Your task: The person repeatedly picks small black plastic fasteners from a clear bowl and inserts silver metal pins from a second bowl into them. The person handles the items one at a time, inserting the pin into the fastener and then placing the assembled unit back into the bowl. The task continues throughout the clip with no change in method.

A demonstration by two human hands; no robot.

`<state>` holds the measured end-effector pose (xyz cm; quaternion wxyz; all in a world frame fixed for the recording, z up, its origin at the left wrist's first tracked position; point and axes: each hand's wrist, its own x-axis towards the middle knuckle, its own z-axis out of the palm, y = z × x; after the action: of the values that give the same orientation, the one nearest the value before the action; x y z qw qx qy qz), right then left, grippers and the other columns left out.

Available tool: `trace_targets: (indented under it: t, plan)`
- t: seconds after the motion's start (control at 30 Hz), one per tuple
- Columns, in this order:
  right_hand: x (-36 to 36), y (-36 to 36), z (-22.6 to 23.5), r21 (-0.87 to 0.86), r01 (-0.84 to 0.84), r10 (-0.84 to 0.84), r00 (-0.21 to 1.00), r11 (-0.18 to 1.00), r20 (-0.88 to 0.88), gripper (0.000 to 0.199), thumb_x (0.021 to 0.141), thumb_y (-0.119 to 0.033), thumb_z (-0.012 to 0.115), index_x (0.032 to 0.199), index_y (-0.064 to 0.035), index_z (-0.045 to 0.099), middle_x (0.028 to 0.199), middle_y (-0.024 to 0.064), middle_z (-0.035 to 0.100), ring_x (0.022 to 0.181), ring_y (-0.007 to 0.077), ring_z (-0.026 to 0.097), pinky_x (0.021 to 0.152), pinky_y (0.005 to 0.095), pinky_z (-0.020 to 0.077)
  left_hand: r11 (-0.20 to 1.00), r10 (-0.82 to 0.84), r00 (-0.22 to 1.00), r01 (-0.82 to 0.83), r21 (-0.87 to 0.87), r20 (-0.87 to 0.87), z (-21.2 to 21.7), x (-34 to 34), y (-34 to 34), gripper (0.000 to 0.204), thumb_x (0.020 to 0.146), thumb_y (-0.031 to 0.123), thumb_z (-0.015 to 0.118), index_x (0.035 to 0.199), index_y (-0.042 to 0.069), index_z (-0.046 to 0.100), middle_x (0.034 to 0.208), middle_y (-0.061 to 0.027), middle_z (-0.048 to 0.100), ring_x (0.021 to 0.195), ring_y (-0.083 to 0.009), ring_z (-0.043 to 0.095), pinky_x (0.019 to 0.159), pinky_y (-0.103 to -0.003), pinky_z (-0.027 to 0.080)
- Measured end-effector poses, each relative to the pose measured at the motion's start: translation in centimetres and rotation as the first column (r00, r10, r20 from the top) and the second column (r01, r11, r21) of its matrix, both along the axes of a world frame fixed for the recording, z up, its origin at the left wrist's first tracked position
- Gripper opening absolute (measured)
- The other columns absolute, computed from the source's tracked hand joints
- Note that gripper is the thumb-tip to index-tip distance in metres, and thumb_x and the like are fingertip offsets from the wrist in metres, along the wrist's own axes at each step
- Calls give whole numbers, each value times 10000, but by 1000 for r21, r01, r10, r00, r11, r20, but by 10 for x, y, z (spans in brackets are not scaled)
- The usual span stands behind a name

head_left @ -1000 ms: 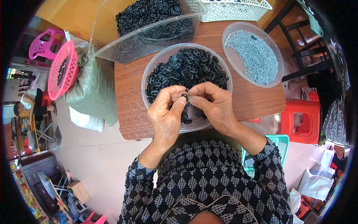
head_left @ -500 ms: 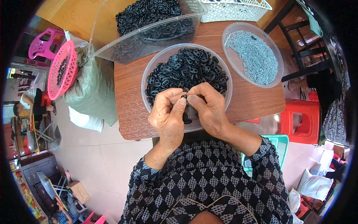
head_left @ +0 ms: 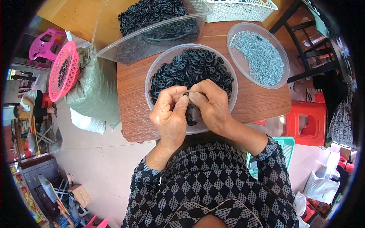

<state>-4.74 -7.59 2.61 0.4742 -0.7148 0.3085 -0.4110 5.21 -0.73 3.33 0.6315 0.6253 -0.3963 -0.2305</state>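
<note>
My left hand and my right hand meet over the near part of a round clear tub. A small black plastic piece shows at my left thumb tip, pinched by the left fingers. The right thumb and forefinger are pressed together right against it; what lies between them is hidden. Many black two-holed plastic pieces fill the tub behind my hands. A few black pieces lie below my fingers, near the tub's front wall.
To the right, a round clear tray holds many small silver screws. A large clear bin of black pieces and a white basket stand behind. Left of the table are a pink basket and sacks; a red stool stands right.
Both hands have shifted slightly up and to the left, still pinched together at the small black piece. The right wrist has turned a little.
</note>
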Motion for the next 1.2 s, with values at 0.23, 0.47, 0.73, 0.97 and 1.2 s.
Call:
trace_targets:
  t: [0.23, 0.47, 0.73, 0.97, 1.2]
  plan:
    - [-13, -5, -1, 209, -97, 92, 995, 973, 34, 157, 857, -125, 545, 812, 11, 610, 716, 91, 595, 697, 209, 513, 649, 331, 424, 992, -103, 961, 119, 49, -257, 8, 4, -1, 170, 820, -74, 573, 986, -43, 588, 832, -58, 628, 718, -91, 593, 641, -206, 501]
    - [-12, -1, 2, 310, -81, 88, 996, 947, -10, 108, 819, -86, 573, 795, 17, 593, 691, 69, 554, 648, 138, 492, 586, 286, 406, 992, -85, 980, 100, 77, -181, 8, 6, -1, 181, 816, -84, 566, 989, -39, 592, 851, -64, 633, 730, -86, 592, 642, -204, 502]
    - [-14, 1, 4, 329, -131, 143, 990, 935, -14, 81, 793, -58, 557, 759, 14, 560, 679, 62, 519, 610, 126, 461, 548, 277, 389, 991, -82, 983, 98, 94, -162, 6, 3, 4, 181, 813, -95, 552, 968, -16, 602, 854, -26, 623, 749, -57, 564, 670, -201, 481]
    - [-13, 2, -2, 180, -137, 149, 988, 974, -51, 126, 850, -111, 551, 803, 4, 567, 707, 38, 522, 637, 113, 470, 565, 261, 397, 992, -76, 996, 80, 96, -35, 7, 3, 5, 179, 806, -101, 551, 957, -21, 607, 847, -34, 631, 708, -56, 565, 640, -199, 483]
    - [-12, -3, 7, 207, -115, 120, 993, 972, -13, 136, 829, -118, 563, 798, 8, 601, 698, 105, 562, 676, 211, 525, 628, 327, 423, 988, -93, 971, 118, 99, -222, 14, 9, 0, 191, 815, -101, 541, 982, -27, 597, 849, -55, 632, 732, -74, 585, 654, -208, 498]
